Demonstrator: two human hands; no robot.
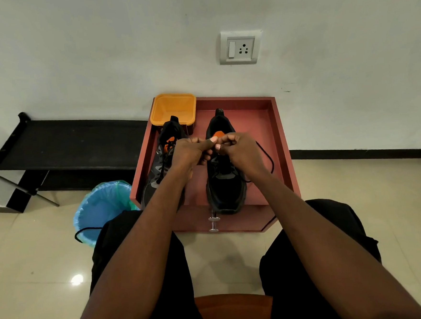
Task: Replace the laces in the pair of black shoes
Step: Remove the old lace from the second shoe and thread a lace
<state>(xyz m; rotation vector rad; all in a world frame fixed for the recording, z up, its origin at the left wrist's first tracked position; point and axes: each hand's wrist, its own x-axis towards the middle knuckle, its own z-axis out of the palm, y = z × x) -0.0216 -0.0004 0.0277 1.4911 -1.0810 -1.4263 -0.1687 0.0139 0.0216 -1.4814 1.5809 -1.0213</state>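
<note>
Two black shoes with orange tongue patches stand side by side on a reddish-brown cabinet top, toes toward me. The left shoe is laced. Over the tongue of the right shoe my left hand and my right hand meet, fingers curled, pinching a black lace between thumbs and fingertips. A loop of that black lace curves out to the right of the shoe and back toward its eyelets. Another black lace hangs over the bin's rim.
An orange plastic tub sits at the cabinet's back left corner, behind the left shoe. A bin with a blue liner stands on the floor to the left. A black bench lines the wall. A wall socket is above.
</note>
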